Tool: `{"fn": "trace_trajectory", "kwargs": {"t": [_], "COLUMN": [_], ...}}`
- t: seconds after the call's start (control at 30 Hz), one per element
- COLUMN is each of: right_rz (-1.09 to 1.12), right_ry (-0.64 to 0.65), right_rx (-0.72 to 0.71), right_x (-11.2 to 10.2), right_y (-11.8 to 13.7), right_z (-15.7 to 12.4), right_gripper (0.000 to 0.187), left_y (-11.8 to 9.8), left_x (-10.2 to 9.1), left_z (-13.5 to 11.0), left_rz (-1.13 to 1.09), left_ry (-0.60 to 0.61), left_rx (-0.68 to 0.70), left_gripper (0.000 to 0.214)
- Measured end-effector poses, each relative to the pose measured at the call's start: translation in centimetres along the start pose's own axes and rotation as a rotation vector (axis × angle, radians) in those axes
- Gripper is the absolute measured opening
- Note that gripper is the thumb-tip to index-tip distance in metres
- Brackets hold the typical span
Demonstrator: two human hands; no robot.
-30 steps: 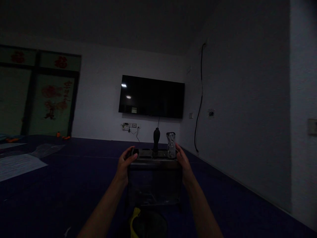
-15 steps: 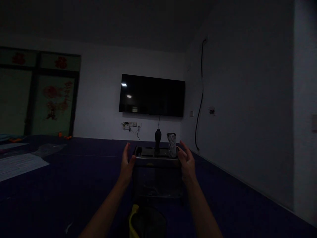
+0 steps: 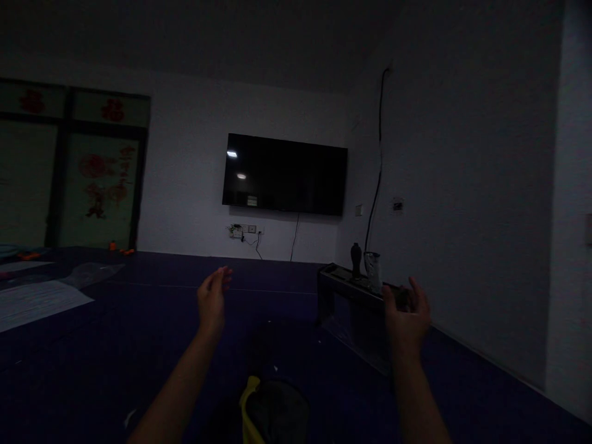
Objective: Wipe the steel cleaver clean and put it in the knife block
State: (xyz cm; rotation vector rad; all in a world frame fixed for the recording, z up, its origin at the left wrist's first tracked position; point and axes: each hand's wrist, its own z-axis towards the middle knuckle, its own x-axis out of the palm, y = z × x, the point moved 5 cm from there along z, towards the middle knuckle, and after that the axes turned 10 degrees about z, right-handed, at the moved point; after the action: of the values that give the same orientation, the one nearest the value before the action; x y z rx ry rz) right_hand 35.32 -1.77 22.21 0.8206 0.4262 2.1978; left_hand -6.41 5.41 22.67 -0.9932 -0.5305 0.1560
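The room is dim. A small dark stand [image 3: 345, 296] sits on the purple floor at the right, near the wall. On its top stand a dark vase-shaped object [image 3: 355, 260] and a clear wrapped container [image 3: 372, 271]. My right hand [image 3: 407, 314] hovers at the stand's near end, fingers spread and holding nothing; whether it touches the stand is unclear. My left hand [image 3: 211, 299] is raised in the air well left of the stand, fingers loosely apart, holding nothing.
A black TV [image 3: 284, 174] hangs on the far white wall above sockets [image 3: 243, 230]. A cable [image 3: 375, 179] runs down the right wall. Pale sheets [image 3: 32, 299] lie on the floor at left. A dark and yellow object [image 3: 272, 410] lies below me.
Both hands have come off the stand's sides and opened. The stand now sits to the right, turned at an angle by the wall; my left hand has swung out left.
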Motion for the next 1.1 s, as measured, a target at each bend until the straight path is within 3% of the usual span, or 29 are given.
{"fn": "trace_trajectory", "kwargs": {"t": [0.13, 0.43, 0.63, 0.77, 1.1], "right_rz": [-0.223, -0.282, -0.322, -0.350, -0.364], "right_ry": [-0.115, -0.259, -0.264, -0.257, -0.208], "right_rx": [-0.114, -0.087, -0.144, -0.156, -0.139], "right_x": [-1.5, -1.9, -0.6, -0.1, 0.9], "right_y": [-0.4, -2.8, -2.4, -2.3, -3.3], "right_z": [0.1, -1.8, -2.2, -2.3, -1.8], "right_gripper": [0.075, 0.078, 0.074, 0.071, 0.067], "left_y": [0.0, 0.1, 1.1, 1.4, 1.3], "left_x": [-0.2, 0.0, 0.1, 0.3, 1.1], "left_z": [0.1, 0.0, 0.5, 0.8, 0.4], "left_rz": [0.046, 0.110, 0.031, -0.027, -0.005], "left_ry": [-0.033, -0.014, 0.002, 0.019, 0.085], "left_rx": [0.014, 0.070, 0.050, 0.030, -0.029], "left_gripper": [0.041, 0.040, 0.017, 0.028, 0.034]}}
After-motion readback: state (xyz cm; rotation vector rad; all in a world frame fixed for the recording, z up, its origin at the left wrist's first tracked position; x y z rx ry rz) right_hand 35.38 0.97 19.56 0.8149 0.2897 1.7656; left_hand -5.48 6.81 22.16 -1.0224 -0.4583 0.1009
